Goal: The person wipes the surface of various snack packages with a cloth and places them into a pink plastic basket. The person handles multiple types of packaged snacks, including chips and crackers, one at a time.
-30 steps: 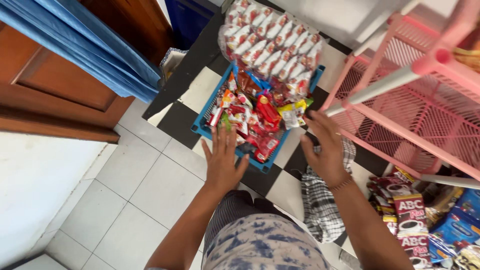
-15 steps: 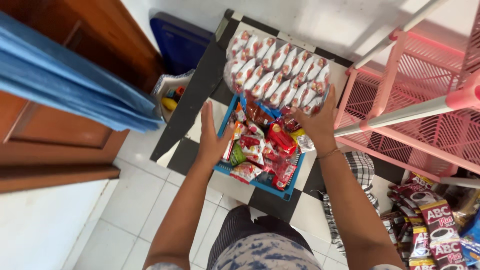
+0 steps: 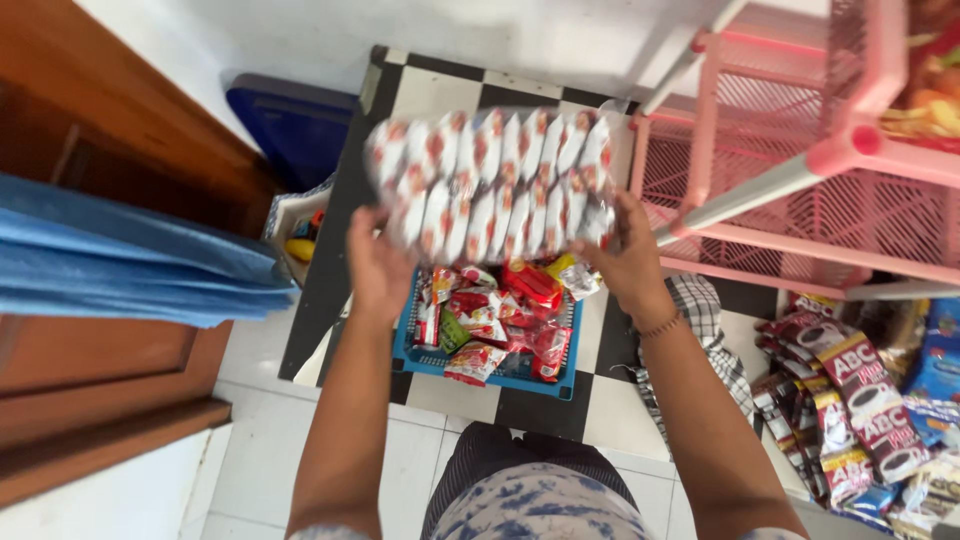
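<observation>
A: Where are your hands?
B: Your left hand and right hand are well apart — each clamped on one end of a clear bag of sachets, held up in the air.
A: What's under it?
B: A blue basket of snack packets on the checkered floor — pink rack just beside, on your right.

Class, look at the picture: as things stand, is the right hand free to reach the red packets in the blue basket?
Probably not: the right hand and left hand both hold the clear bag of sachets, which hangs over the blue basket and its red packets.
</observation>
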